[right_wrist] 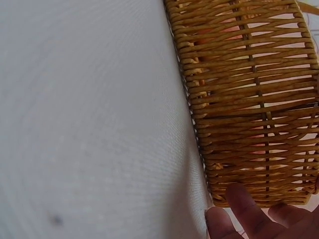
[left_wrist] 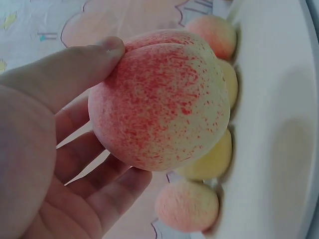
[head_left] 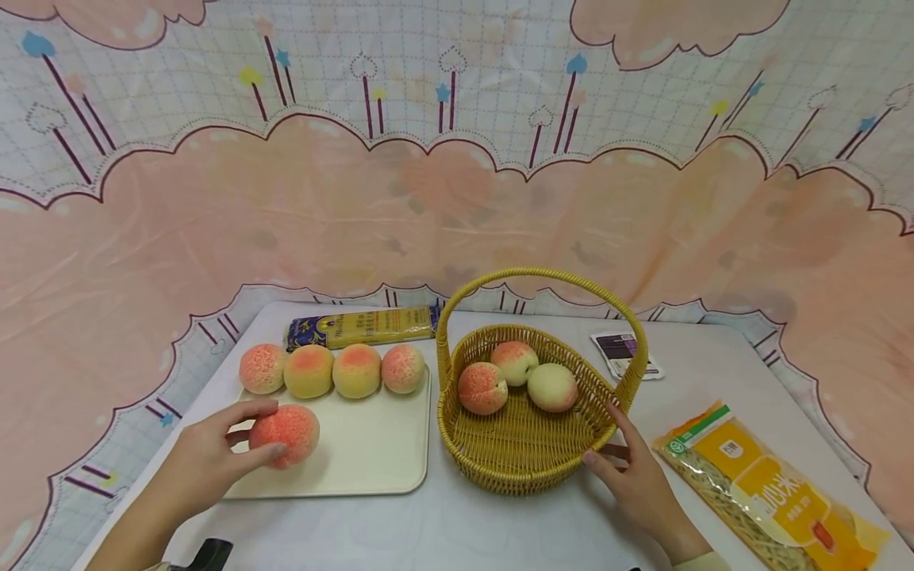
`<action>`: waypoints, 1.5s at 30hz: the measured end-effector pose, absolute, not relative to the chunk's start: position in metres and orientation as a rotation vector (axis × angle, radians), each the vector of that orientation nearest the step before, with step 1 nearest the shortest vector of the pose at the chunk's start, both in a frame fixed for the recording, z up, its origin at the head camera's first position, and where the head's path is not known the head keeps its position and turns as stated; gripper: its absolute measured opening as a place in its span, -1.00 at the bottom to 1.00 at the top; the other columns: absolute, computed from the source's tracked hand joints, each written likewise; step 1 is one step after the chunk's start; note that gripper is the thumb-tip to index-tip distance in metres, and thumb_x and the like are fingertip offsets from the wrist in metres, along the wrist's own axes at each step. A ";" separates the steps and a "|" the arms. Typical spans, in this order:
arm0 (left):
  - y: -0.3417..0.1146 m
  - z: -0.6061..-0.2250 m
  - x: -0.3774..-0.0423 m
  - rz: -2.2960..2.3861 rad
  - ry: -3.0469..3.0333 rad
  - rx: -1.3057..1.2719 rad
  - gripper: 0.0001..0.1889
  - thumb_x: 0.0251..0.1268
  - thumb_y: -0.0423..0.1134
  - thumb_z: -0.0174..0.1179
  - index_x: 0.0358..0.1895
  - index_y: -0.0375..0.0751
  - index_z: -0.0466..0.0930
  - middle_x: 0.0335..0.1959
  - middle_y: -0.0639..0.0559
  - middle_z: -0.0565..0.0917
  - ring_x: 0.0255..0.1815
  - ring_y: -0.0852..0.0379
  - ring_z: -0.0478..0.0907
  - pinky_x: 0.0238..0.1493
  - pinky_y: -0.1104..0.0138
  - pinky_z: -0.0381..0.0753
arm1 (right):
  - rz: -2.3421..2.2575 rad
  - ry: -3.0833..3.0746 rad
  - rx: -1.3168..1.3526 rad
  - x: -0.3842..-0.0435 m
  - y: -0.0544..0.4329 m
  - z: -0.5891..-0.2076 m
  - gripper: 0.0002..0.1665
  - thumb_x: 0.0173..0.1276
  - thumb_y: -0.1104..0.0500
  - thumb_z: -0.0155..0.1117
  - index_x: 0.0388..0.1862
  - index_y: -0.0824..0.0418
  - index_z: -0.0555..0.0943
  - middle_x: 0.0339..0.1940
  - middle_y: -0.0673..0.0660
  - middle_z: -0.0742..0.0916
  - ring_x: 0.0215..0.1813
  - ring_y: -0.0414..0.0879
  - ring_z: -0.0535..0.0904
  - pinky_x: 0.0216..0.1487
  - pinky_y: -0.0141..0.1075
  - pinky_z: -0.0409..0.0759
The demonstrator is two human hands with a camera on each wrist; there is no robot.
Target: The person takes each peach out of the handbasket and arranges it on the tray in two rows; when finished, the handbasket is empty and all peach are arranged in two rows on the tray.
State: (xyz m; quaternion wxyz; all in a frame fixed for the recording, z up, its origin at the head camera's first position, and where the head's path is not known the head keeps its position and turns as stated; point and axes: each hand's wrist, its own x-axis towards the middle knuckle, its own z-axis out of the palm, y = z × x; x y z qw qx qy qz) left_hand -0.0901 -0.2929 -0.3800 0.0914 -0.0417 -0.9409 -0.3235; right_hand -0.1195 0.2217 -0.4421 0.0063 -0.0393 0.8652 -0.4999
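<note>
My left hand [head_left: 207, 456] holds a red-speckled peach [head_left: 286, 436] between thumb and fingers, over the left part of a cream tray [head_left: 371, 444]. In the left wrist view the thumb lies on top of the peach [left_wrist: 159, 104], with the fingers under it. Along the tray's far edge stands a row of several peaches [head_left: 357, 370], some yellowish, some pink-speckled. My right hand [head_left: 635, 484] rests its fingertips against the right side of a woven basket [head_left: 528, 444] with a tall handle. Inside the basket sit three peaches [head_left: 514, 363]. In the right wrist view, fingers [right_wrist: 246, 209] touch the basket's woven wall.
A blue and gold packet [head_left: 364, 326] lies behind the tray. Behind the basket on the right is a small dark-and-white packet [head_left: 624, 354]. A yellow bag of noodles [head_left: 771, 492] lies at the right edge of the white table [head_left: 400, 531]. A patterned curtain hangs behind.
</note>
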 end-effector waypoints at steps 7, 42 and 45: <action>-0.318 -0.390 -0.085 -0.891 -2.828 -0.007 -0.38 0.09 -0.06 0.53 0.16 -0.32 0.58 0.09 -0.30 0.64 -0.06 -0.30 0.67 -0.20 0.19 0.71 | -1.572 2.702 -0.120 -0.119 0.221 -0.443 -0.02 0.47 0.12 0.29 0.64 0.26 -0.05 0.56 0.45 0.12 0.22 0.35 0.51 0.01 0.02 0.65; -0.364 -0.414 -0.064 -0.730 -2.806 0.127 -0.42 0.06 -0.15 0.54 0.08 -0.41 0.56 0.01 -0.47 0.60 -0.19 -0.36 0.66 -0.38 0.41 0.57 | -1.554 2.726 -0.134 -0.121 0.222 -0.445 -0.01 0.46 0.11 0.30 0.64 0.26 -0.06 0.56 0.47 0.11 0.19 0.36 0.53 0.02 0.08 0.63; -0.364 -0.416 -0.065 -0.718 -2.809 0.121 -0.41 0.06 -0.14 0.54 0.08 -0.42 0.56 0.00 -0.48 0.59 -0.21 -0.32 0.66 -0.35 0.32 0.59 | -1.558 2.724 -0.127 -0.120 0.222 -0.444 -0.02 0.46 0.12 0.30 0.64 0.25 -0.05 0.56 0.46 0.11 0.20 0.37 0.53 0.02 0.07 0.63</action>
